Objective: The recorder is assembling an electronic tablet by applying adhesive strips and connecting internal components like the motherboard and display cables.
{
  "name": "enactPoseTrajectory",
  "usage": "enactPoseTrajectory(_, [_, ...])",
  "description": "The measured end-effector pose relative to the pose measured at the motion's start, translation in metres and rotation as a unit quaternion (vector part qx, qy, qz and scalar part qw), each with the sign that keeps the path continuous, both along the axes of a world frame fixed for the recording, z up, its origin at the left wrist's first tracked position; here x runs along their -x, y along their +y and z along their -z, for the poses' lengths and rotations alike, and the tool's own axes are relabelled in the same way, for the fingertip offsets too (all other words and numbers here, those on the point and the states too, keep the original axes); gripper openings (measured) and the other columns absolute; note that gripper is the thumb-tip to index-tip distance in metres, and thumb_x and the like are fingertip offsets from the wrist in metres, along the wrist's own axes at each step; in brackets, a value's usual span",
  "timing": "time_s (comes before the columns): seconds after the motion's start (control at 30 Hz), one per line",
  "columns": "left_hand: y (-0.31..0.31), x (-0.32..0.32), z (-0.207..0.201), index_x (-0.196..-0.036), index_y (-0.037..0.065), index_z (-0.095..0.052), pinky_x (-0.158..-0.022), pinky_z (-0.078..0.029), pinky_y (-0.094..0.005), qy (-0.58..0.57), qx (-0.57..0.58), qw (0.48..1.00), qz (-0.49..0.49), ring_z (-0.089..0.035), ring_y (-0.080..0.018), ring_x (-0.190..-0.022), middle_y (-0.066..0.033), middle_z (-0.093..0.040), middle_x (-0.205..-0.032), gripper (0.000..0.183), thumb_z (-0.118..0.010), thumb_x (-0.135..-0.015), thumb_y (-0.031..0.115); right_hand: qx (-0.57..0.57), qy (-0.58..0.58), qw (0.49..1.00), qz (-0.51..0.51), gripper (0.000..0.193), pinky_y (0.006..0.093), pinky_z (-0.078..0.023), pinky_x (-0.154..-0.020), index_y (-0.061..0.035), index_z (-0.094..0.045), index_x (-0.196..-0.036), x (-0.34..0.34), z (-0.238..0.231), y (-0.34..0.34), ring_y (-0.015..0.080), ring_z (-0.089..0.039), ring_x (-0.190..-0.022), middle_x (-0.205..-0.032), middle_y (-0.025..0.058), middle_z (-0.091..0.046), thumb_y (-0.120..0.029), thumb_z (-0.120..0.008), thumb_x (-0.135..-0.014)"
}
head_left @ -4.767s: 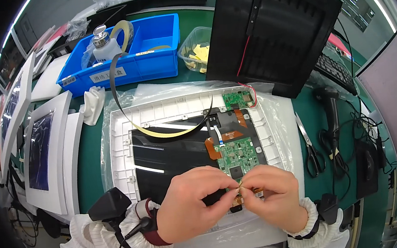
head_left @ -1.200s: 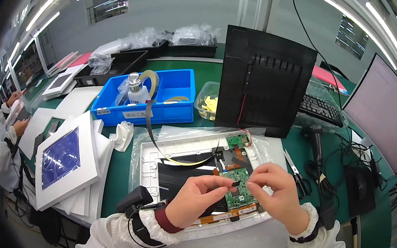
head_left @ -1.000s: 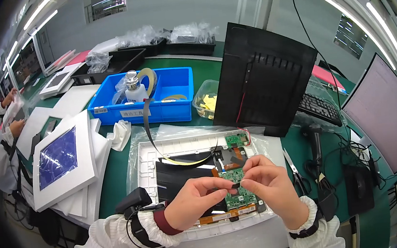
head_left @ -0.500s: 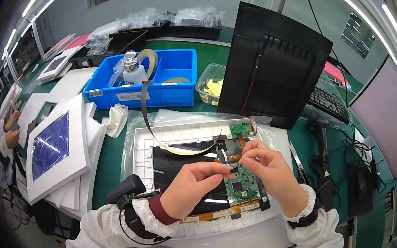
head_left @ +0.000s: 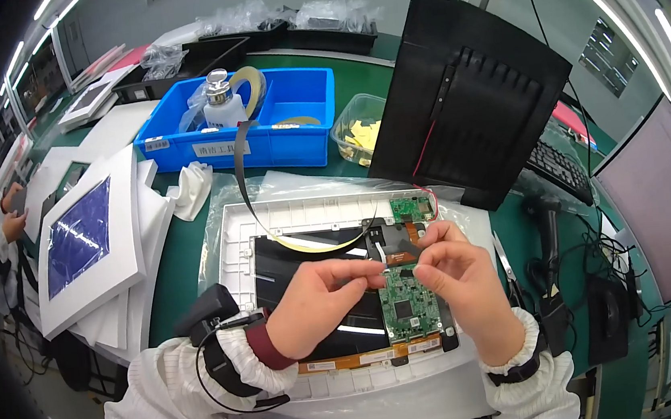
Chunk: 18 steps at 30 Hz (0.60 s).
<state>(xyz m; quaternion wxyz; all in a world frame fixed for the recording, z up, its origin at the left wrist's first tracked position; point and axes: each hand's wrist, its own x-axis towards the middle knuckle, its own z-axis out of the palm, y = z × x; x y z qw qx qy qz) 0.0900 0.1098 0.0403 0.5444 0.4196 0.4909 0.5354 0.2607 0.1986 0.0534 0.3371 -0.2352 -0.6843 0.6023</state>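
A white display housing (head_left: 236,255) lies in front of me with its inside up. It holds a black panel (head_left: 346,321) and a green circuit board (head_left: 409,307). My right hand (head_left: 464,282) is above the board's upper edge, thumb and fingers pinching a small black piece of tape (head_left: 410,247). My left hand (head_left: 312,305) is closed at the board's upper left, its fingertips beside a short white cable (head_left: 381,252); whatever they hold is hidden. A long black strip with a yellowish face (head_left: 241,178) curves from the blue tray down over the panel.
Behind the housing are a blue tray (head_left: 282,154) with a pump bottle (head_left: 222,107) and tape rolls, a clear tub (head_left: 354,147) and a black monitor (head_left: 461,92). Scissors (head_left: 505,256), a scanner (head_left: 547,238) and cables lie right. White framed panels (head_left: 88,241) are stacked left, near another person's hands (head_left: 14,212).
The small black piece was at my left fingertips; now it is at my right fingers, up and to the right. My hands have moved slightly apart. The view has shifted a little.
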Motion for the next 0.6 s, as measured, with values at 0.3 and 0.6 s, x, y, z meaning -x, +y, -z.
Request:
enactPoseTrajectory(0.3, [0.025,0.010,0.029,-0.082,-0.001,-0.061,-0.073,-0.045,-0.0344,0.494,-0.282,0.822,0.021,-0.055,-0.0277,-0.081,-0.0124,-0.058,-0.085,0.020,-0.051,-0.065,-0.007,-0.094,-0.215,0.971,0.044,0.013,0.0270,-0.041,-0.070,0.0013,-0.061,-0.070,0.014,0.033,0.032,0.0175,-0.050,-0.080,-0.088,0.0081,-0.047,-0.009,-0.068,-0.068])
enactPoseTrajectory(0.6, [0.024,0.007,0.037,-0.083,-0.002,-0.060,-0.075,-0.045,-0.0342,0.509,-0.276,0.814,0.052,-0.054,-0.0281,-0.084,-0.0125,-0.057,-0.088,0.024,-0.051,-0.062,-0.009,-0.129,-0.225,0.965,0.033,0.013,0.0275,-0.043,-0.069,0.0024,-0.062,-0.069,0.018,0.045,0.035,0.0203,-0.052,-0.079,-0.086,0.0107,-0.048,-0.008,-0.068,-0.067])
